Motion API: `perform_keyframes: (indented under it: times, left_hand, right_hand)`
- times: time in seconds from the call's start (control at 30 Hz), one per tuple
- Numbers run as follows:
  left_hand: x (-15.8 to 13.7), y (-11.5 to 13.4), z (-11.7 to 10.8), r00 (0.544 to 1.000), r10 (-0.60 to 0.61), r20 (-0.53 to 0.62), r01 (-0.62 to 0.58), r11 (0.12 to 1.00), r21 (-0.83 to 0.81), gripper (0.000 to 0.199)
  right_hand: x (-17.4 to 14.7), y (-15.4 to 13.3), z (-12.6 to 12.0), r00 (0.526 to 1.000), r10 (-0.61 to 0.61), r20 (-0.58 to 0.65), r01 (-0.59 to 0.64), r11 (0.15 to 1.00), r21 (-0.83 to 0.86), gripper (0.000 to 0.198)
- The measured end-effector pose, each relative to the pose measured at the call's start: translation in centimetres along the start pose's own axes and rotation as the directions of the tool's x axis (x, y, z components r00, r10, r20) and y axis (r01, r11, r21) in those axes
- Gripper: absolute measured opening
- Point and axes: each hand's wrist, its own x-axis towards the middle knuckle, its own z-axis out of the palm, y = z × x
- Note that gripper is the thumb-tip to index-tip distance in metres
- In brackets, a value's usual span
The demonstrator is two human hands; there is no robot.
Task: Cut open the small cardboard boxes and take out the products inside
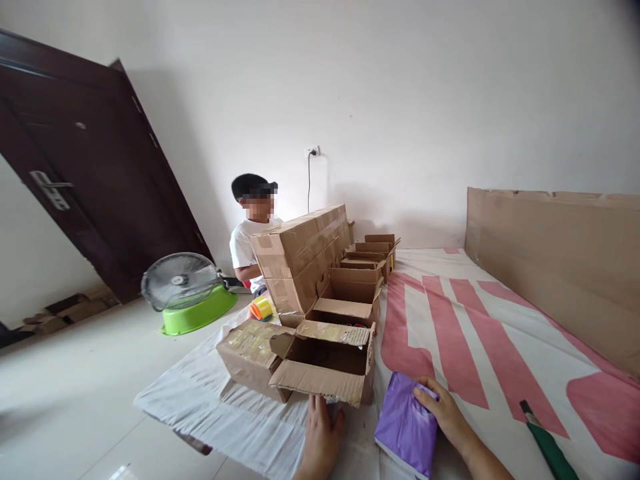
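My left hand point(323, 433) rests at the front of an open cardboard box point(330, 383), its outstretched fingers reaching up to the lower edge of the front flap. The dark inside of that box shows only in part. To the right, my right hand point(445, 410) grips a purple soft-wrapped packet point(406, 423) by its upper right corner, thumb on top and the other fingers partly hidden behind. The packet lies tilted, close to the cloth. A closed, taped carton point(250, 353) stands just left of the open box.
Stacked taped cartons point(300, 257) and more open boxes point(350, 293) run toward the wall. Rolls of tape point(261, 308) lie beside them. A person in white point(245, 243) sits behind. A green-handled tool point(550, 447) and cardboard panel point(555, 267) are right; a green-based fan point(193, 300) is left.
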Motion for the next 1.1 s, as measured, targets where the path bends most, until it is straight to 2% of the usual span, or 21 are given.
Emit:
perform_keyframes:
  times: [0.23, 0.33, 0.47, 0.63, 0.83, 1.1]
  left_hand:
    - [-0.1, -1.0, 0.4, 0.988, 0.039, -0.147, -0.039, 0.999, 0.003, 0.043]
    - [-0.1, -1.3, 0.6, 0.982, 0.078, -0.173, -0.071, 0.997, 0.043, 0.050]
    - [0.4, -0.8, 1.0, 0.994, 0.070, -0.081, -0.063, 0.995, 0.081, 0.059]
    - [2.2, 1.5, 1.0, 0.998, 0.015, 0.066, -0.019, 0.998, 0.065, 0.070]
    - [5.1, 3.9, 0.9, 0.990, 0.021, 0.137, -0.024, 1.000, 0.017, 0.080]
    - [7.1, 5.9, 1.8, 0.937, -0.123, 0.326, 0.084, 0.988, 0.133, 0.094]
  right_hand:
    - [-0.1, -0.2, 0.0, 1.000, 0.005, 0.004, -0.005, 1.000, -0.022, 0.044]
    - [-0.1, -0.1, 0.0, 1.000, 0.007, 0.011, -0.006, 1.000, -0.021, 0.043]
    - [0.0, 0.3, 0.0, 1.000, 0.018, 0.011, -0.018, 1.000, -0.014, 0.041]
    - [0.2, 0.4, -0.1, 1.000, 0.023, 0.006, -0.023, 0.999, -0.027, 0.044]
    - [0.2, 0.1, -0.2, 0.999, 0.023, 0.032, -0.021, 0.998, -0.061, 0.044]
    - [0.2, 0.0, -0.1, 0.999, 0.013, 0.042, -0.011, 0.998, -0.054, 0.042]
